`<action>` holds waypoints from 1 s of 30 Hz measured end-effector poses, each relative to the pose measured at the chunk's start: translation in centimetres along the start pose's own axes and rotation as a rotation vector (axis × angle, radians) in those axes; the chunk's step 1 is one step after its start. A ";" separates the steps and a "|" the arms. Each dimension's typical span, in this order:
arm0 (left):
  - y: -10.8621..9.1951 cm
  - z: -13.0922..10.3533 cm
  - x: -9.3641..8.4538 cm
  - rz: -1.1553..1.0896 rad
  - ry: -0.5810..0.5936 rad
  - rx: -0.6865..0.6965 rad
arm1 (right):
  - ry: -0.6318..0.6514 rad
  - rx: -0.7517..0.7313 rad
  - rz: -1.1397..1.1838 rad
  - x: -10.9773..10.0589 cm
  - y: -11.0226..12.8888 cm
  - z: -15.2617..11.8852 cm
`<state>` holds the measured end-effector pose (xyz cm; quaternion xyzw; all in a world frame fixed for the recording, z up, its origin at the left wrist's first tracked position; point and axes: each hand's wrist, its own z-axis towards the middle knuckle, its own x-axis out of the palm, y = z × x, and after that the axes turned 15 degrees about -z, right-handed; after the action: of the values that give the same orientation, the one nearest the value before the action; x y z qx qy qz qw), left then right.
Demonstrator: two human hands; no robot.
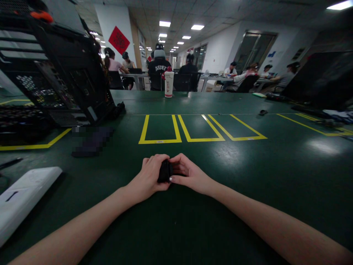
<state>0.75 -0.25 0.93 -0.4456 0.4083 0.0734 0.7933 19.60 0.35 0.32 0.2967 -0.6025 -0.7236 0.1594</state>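
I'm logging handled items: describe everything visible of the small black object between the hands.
The small black object is blocky, looking like plastic, with a raised edge toward the right hand. The left hand clasps it while the right hand pinches that edge, before the yellow tape. Much is hidden; contact with the table is unclear.

Two grips (pixel 151 172) (pixel 194 176), one white cup (pixel 169 86)

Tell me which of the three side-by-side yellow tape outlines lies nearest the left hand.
The leftmost outline: its near edge lies just beyond the left hand; the middle outline and rightmost outline sit farther right.
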 end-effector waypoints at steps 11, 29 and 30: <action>-0.1 0.1 -0.2 -0.026 0.002 0.001 | -0.089 0.067 -0.069 0.2 0.0 0.1; -0.1 0.1 -0.3 -0.029 0.016 -0.007 | -0.048 0.051 -0.046 0.0 0.0 0.1; -0.1 0.1 -0.3 -0.022 0.017 -0.007 | -0.025 0.026 -0.025 0.0 0.0 0.1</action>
<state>0.67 -0.17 1.22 -0.4535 0.4097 0.0621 0.7891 19.53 0.40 0.31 0.2970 -0.6102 -0.7212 0.1389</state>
